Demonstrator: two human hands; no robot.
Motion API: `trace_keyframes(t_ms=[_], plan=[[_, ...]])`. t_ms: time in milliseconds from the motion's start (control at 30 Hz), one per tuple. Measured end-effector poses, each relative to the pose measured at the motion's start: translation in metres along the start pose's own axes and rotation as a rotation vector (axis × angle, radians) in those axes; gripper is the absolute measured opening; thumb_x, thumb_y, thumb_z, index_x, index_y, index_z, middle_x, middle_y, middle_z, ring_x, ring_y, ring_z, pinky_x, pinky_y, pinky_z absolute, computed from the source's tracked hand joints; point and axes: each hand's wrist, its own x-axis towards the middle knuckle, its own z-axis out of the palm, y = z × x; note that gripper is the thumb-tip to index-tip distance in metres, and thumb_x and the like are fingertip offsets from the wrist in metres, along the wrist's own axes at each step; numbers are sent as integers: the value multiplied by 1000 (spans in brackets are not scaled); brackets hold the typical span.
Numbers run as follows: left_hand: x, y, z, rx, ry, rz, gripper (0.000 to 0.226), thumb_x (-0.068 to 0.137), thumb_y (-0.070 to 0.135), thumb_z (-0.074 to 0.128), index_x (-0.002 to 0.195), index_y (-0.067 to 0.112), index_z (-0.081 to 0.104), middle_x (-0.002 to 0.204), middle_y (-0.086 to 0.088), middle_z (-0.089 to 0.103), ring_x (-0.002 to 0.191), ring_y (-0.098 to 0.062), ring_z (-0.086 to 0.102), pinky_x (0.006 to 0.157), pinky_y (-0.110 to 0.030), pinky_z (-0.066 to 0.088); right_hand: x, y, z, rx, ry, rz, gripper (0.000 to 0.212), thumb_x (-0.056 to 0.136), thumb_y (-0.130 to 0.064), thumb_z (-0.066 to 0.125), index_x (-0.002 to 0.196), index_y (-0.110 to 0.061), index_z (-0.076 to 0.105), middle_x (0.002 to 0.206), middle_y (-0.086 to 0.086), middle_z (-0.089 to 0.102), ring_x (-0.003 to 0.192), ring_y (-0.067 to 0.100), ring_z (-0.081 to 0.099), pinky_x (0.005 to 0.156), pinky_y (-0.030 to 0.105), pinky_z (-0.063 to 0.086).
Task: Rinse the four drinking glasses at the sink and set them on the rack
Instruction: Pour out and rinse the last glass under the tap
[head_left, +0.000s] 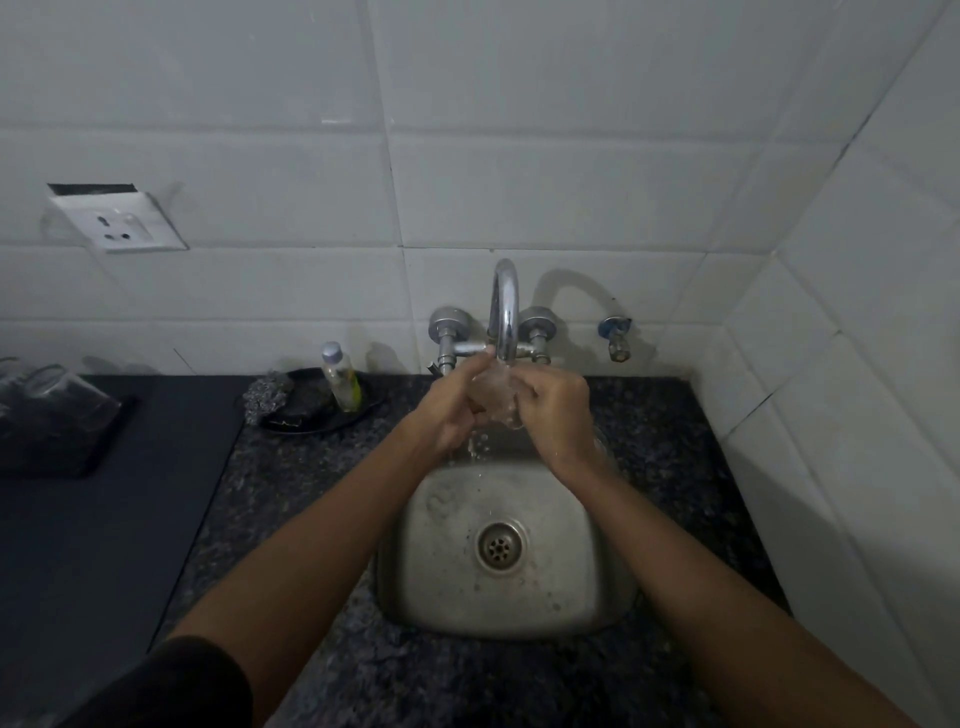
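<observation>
While both the left hand (451, 410) and right hand (556, 415) grip a glass (496, 397), white tiles (571, 182) back the speckled counter (311, 467).

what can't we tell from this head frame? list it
- Glass, head view: clear and blurred by running water, mostly wrapped by the left hand and right hand; its rim and tilt can't be read.
- Other three glasses: not identifiable; a faint clear shape behind the right wrist may be one.
- Rack: not identifiable; the dim dark tray is cut by the left edge.
- Bottle label: too small.
</observation>
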Motion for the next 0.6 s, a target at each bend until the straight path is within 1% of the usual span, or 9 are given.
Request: trace_keyframes(t_ms=[67,100,167,233,267,400,467,533,600], plan=[[2,-2,-3,-64,-24,22,39,106,36,52,121,5,69,120,-18,72,100,-31,73,81,-44,60,4,-2,3,93,20,270,25,88,3,73,109,-6,81,95,7,81,79,14,74,69,-6,37],[3,-4,-3,-75,-58,9,41,106,37,51,124,5,68,123,-18,71,102,-31,71,83,-45,58,5,-3,2,74,13,242,25,88,1,74,110,-7,80,96,7,80,80,15,74,69,-6,37],[5,-5,-2,-2,-32,-59,48,102,47,55,127,8,69,120,-15,73,101,-29,71,86,-44,57,0,-3,-3,-23,-52,-64,24,89,-5,77,113,-5,79,104,9,79,89,13,73,85,-1,43],[8,-5,-1,82,38,-99,41,99,45,62,117,11,73,102,-10,75,88,-24,72,77,-38,58,-8,6,-2,-101,-118,-374,26,89,-6,78,115,-1,76,114,13,77,105,19,73,101,20,53],[12,-7,-2,83,67,-93,32,97,39,66,111,11,73,95,-9,73,84,-22,70,72,-35,58,-12,10,2,-110,-118,-389,26,88,-3,79,114,-1,77,114,14,77,106,21,73,102,24,54],[13,-9,-5,-79,46,-7,21,98,26,63,108,9,72,104,-12,72,94,-26,70,85,-43,55,-10,-1,8,44,-10,70,21,89,-6,79,110,-7,80,97,7,80,80,13,73,79,-6,37],[12,-10,-4,-90,1,-43,24,103,30,55,104,12,71,99,-10,71,89,-24,68,84,-43,51,-9,0,7,-17,-36,-33,26,86,-3,81,111,-5,80,98,10,80,82,17,74,86,-5,38],[9,-5,0,-32,-7,-91,24,102,34,58,100,14,71,92,-7,70,83,-21,68,79,-38,52,-11,4,5,-126,-70,-315,27,86,-3,80,113,-2,77,109,14,78,99,21,75,100,14,50],[13,-5,-4,17,59,-84,18,97,30,67,98,12,73,91,-8,71,78,-19,70,70,-34,56,-12,6,5,-118,-59,-340,21,92,-9,74,112,-3,77,108,13,78,99,21,75,95,20,56]])
